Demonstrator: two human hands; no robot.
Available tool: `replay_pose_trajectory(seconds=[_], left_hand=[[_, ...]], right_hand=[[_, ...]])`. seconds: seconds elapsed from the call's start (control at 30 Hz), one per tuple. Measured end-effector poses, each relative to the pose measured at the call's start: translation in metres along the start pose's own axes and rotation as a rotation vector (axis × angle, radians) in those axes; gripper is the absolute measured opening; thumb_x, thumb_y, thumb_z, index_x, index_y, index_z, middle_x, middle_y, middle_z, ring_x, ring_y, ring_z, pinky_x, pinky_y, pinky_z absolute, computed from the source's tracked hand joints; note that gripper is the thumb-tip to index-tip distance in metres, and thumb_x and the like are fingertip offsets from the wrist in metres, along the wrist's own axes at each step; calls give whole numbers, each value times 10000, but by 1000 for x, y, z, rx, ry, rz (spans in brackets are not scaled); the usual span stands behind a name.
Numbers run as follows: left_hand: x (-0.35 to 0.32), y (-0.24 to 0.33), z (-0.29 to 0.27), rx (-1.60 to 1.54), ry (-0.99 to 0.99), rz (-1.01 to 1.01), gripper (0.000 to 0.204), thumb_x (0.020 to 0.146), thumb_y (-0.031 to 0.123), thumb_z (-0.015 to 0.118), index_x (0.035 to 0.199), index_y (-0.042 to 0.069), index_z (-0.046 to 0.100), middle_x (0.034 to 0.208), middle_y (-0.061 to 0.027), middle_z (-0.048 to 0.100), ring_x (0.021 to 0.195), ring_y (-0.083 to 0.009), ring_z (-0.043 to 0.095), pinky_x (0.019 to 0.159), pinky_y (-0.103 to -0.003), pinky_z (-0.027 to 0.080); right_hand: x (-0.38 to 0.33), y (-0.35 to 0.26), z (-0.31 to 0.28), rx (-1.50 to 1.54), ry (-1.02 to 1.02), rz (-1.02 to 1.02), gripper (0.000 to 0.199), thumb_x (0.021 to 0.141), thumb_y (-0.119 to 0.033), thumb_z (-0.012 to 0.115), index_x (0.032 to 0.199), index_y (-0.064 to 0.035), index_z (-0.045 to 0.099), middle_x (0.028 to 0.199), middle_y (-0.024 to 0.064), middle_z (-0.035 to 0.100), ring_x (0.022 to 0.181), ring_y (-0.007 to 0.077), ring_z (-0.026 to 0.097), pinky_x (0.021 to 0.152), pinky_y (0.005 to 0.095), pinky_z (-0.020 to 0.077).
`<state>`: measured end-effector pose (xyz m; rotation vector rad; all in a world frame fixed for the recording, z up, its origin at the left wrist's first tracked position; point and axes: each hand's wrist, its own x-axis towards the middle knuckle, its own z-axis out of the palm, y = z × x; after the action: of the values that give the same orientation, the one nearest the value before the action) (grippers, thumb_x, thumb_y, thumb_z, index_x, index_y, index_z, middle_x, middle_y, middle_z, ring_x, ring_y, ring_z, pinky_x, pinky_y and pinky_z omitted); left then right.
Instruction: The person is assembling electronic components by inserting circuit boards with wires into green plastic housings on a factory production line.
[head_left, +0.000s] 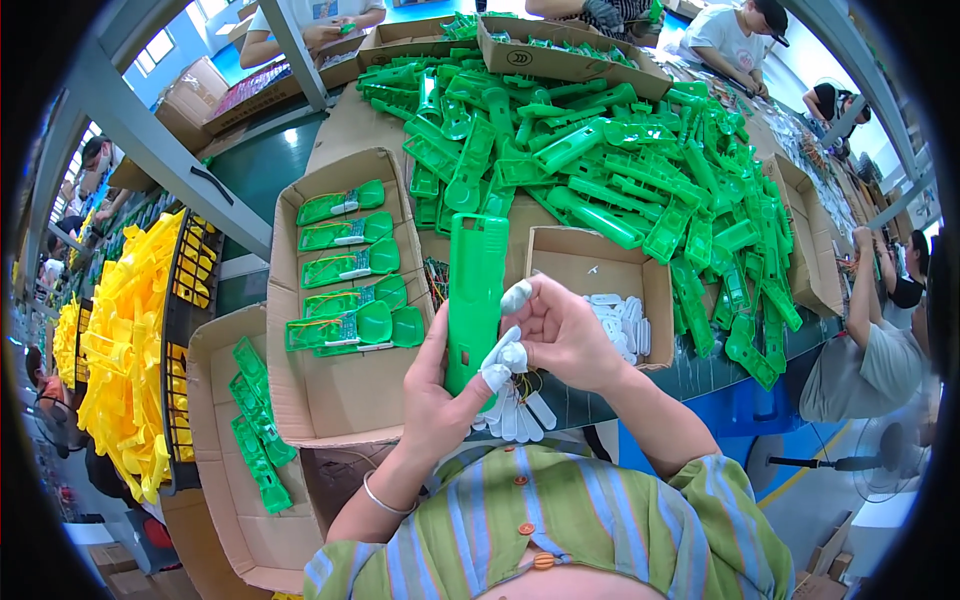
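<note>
Upright in front of me is a long green plastic shell (476, 285), a small slot near its lower end. My left hand (432, 390) grips it by the lower part, fingers behind and thumb across. White covers wrap some of my fingertips. Beside the shell's right edge, my right hand (570, 335) has its thumb and fingers bent close together by the left thumb; whatever it may pinch is hidden. Several white flat strips (520, 418) and thin wires lie just below the hands. To the right, a small cardboard box (555, 255) holds white plastic pieces (625, 325).
A large heap of green shells (620, 160) covers the far table. At left, a cardboard box (340, 415) holds wired green shells (345, 265); another box (225, 440) stands lower. Yellow parts (135, 350) fill black crates. Metal posts (160, 140) and several co-workers surround the bench.
</note>
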<state>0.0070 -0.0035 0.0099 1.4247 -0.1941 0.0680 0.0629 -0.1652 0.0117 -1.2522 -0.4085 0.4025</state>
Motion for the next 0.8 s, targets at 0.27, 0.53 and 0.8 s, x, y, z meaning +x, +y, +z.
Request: replay_pose_trajectory(seconds=[0.27, 0.53, 0.8], left_hand=[[0, -1, -9, -45, -14, -5, 833, 762, 96, 664, 1382, -3, 118, 1255, -121, 418, 1106, -177, 457, 919, -305, 389], [-6, -3, -8, 23, -102, 34, 898, 787, 158, 643, 1398, 26, -2, 1292, -139, 371, 1159, -208, 407, 942, -326, 365], [-6, -6, -24, 283, -73, 123, 768, 777, 84, 576, 1386, -14, 118, 1259, -162, 419, 1158, -223, 414, 947, -312, 352]], right_hand=[[-13, -15, 10, -741, 15, -218, 129, 670, 70, 602, 761, -13, 564, 711, 67, 563, 695, 201, 571, 616, 289, 450], [-12, -8, 18, -179, 4, 65, 203, 793, 2, 608, 929, 2, 458, 770, 31, 580, 709, 63, 568, 617, 204, 472], [5, -11, 11, 72, -210, 99, 99, 827, -13, 564, 909, 23, 522, 788, 74, 605, 696, 106, 598, 583, 236, 495]])
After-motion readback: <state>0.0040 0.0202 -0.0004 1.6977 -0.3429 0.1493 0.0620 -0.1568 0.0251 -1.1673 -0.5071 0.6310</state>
